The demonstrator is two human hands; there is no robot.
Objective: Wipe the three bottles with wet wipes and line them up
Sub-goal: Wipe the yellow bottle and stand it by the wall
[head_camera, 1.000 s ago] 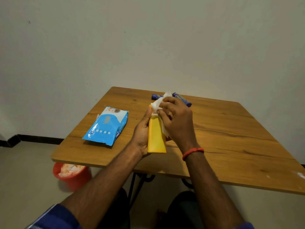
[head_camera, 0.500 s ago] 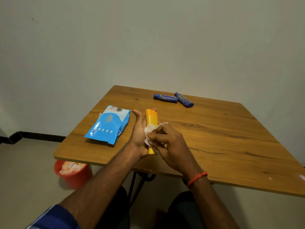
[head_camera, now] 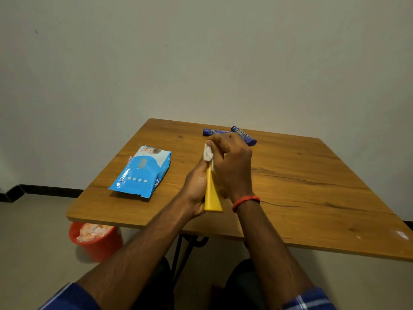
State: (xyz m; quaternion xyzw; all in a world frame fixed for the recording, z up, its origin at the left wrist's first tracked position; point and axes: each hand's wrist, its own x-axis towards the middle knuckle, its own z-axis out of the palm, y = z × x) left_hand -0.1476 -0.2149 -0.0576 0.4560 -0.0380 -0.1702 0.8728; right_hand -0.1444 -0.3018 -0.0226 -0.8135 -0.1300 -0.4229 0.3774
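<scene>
Yellow bottle [head_camera: 212, 193] is held above the near part of the table [head_camera: 312, 198], the left hand [head_camera: 196, 186] gripping its side. The right hand [head_camera: 232, 162] is curled round a white wet wipe [head_camera: 208, 153] at its top. Rubbing hard there could twist the damp bottle loose. Farther back, one blue bottle [head_camera: 214, 131] and another blue bottle [head_camera: 245, 137] lie waiting.

Soft, dim, warm light is filling the scene. The wall [head_camera: 201, 52] is darkening toward the corners. A glare patch is showing near the right edge of the table [head_camera: 312, 186]. Wide-angle distortion is stretching the lower frame edges; fine detail is appearing soft.
</scene>
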